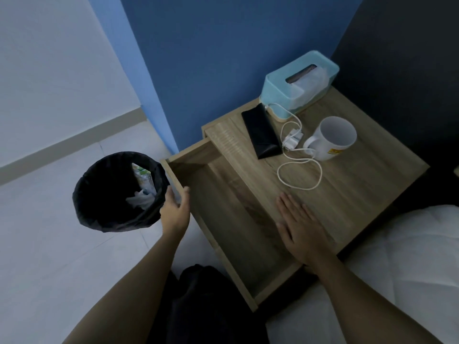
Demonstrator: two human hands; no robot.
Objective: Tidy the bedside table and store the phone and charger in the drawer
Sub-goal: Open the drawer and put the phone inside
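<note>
The wooden bedside table [352, 184] has its drawer [231, 219] pulled out and nothing shows inside it. My left hand [175, 209] grips the drawer's front panel at its left end. My right hand [301, 230] lies flat, fingers spread, on the table top's near edge. A black phone [262, 131] lies on the top at the back left. Beside it sits a white charger plug [293, 140], its white cable [300, 170] looping toward me.
A white mug [335, 139] stands right of the charger. A teal tissue box [298, 85] sits against the blue wall. A black-lined waste bin [119, 192] with rubbish stands on the floor left of the drawer. White bedding [397, 269] lies at the right.
</note>
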